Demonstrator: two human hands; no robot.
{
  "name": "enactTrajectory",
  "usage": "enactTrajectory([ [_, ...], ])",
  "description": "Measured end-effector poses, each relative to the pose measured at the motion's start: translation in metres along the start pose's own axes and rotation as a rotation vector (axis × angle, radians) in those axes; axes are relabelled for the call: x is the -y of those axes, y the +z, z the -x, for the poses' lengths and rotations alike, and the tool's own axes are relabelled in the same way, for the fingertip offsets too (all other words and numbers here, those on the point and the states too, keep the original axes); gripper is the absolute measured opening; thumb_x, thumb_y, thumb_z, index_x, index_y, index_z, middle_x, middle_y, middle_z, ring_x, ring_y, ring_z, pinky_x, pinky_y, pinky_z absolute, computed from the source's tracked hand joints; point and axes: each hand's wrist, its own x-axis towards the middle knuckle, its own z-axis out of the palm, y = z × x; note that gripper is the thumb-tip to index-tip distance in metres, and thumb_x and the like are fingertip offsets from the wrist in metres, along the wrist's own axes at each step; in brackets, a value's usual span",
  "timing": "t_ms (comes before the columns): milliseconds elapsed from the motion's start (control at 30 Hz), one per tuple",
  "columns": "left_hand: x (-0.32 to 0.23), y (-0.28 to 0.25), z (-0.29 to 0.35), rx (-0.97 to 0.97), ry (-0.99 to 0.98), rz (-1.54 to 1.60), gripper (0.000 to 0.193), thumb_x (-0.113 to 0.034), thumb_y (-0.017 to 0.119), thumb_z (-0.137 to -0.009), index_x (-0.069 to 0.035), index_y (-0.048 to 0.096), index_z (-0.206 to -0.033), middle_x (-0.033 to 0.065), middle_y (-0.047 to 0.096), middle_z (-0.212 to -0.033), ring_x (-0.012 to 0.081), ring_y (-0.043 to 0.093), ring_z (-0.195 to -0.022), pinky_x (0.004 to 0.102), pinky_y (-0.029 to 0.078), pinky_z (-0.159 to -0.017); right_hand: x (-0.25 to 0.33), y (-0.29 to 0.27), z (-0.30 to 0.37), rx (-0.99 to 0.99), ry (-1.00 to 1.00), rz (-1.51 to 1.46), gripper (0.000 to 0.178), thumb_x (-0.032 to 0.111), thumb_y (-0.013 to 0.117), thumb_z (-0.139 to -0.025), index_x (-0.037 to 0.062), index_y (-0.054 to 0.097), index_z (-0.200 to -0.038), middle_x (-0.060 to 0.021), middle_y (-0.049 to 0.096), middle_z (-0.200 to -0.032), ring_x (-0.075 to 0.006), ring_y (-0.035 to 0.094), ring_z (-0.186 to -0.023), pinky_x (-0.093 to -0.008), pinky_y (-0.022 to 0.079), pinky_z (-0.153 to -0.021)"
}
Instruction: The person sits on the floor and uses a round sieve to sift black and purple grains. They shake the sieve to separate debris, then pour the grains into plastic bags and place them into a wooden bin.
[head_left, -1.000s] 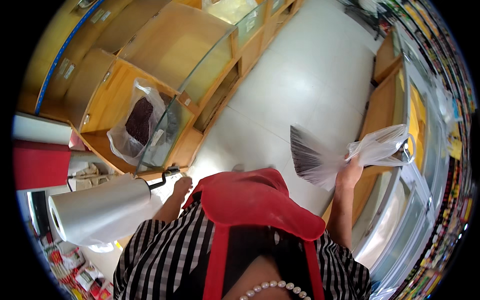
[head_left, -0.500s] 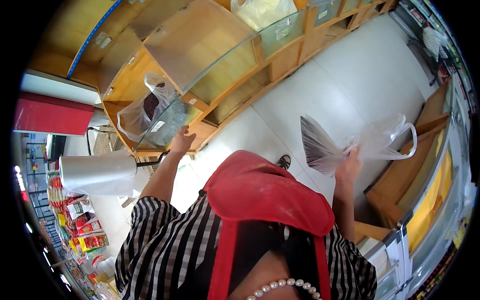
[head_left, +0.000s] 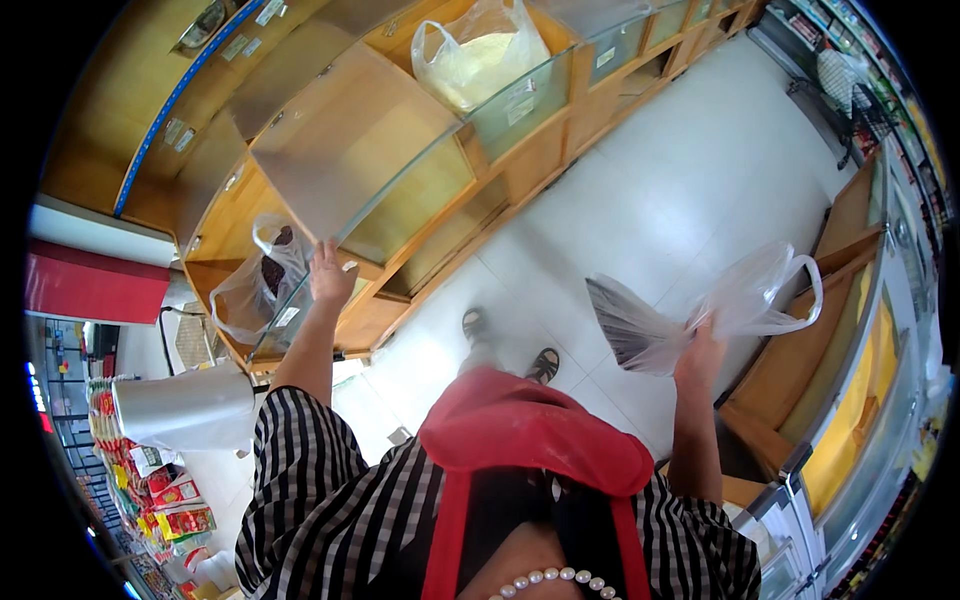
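Observation:
My right hand is closed round the gathered middle of a thin clear plastic carrier bag. Its looped handles stick out to the right, and the fanned-out end to the left looks dark. Out to the left, my left hand is at the top edge of a glass front panel on a wooden display bin. Its fingers are stretched and the thumb stands apart; whether it touches the glass I cannot tell. Behind that panel sits a clear bag with dark grains.
Farther along the wooden counter, a bag of pale yellow grain sits in another bin. A large white roll and stacked colourful packets are at left. A second glass-fronted wooden counter borders the tiled floor on the right.
My left hand has moved up and left to the glass panel's edge, fingers straightening. My right hand still grips the bag. The view has shifted, and both my sandals now show.

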Motion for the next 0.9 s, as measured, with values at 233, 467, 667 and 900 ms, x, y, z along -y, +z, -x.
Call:
enactTrajectory([
  [233, -0.007, -0.003, -0.027, 0.071, -0.051, -0.038, 0.079, -0.019, 0.073, -0.067, -0.015, 0.030, -0.133, 0.0148, 0.029, -0.138, 0.0327, 0.034, -0.122, 0.0411, 0.033, -0.099, -0.004, -0.008, 0.005, -0.016, 0.042, 0.095, 0.034, 0.021, 0.043, -0.093, 0.0030, 0.042, -0.122, -0.0057, 0.052, -0.105, -0.0144, 0.050, -0.090, -0.0291, 0.043, -0.076],
  [467, 0.002, -0.005, -0.035, 0.128, -0.011, -0.115, 0.080, -0.017, 0.072, -0.066, -0.018, 0.029, -0.134, 0.0124, 0.027, -0.139, 0.0309, 0.030, -0.126, 0.0400, 0.032, -0.100, 0.010, 0.002, 0.026, 0.013, 0.051, 0.232, 0.040, 0.025, 0.045, -0.093, -0.0063, 0.047, -0.117, -0.0133, 0.055, -0.111, -0.0203, 0.051, -0.100, -0.0317, 0.040, -0.085],
  [667, -0.004, -0.002, -0.049, 0.087, 0.023, -0.247, 0.079, -0.014, 0.064, -0.070, -0.021, 0.025, -0.137, 0.0129, 0.024, -0.141, 0.0293, 0.021, -0.131, 0.0425, 0.027, -0.102, -0.011, -0.002, 0.023, 0.011, 0.014, 0.161, 0.037, 0.024, 0.045, -0.093, -0.0062, 0.048, -0.114, -0.0135, 0.055, -0.110, -0.0218, 0.052, -0.097, -0.0326, 0.040, -0.084],
  [900, 0.011, -0.005, -0.064, 0.000, 0.147, -0.326, 0.072, -0.007, 0.052, -0.074, -0.021, 0.024, -0.138, 0.0141, 0.019, -0.144, 0.0310, 0.015, -0.134, 0.0465, 0.022, -0.104, -0.015, 0.022, 0.018, 0.064, 0.067, 0.342, 0.037, 0.027, 0.042, -0.094, -0.0046, 0.051, -0.112, -0.0106, 0.056, -0.103, -0.0185, 0.052, -0.093, -0.0300, 0.041, -0.080],
])
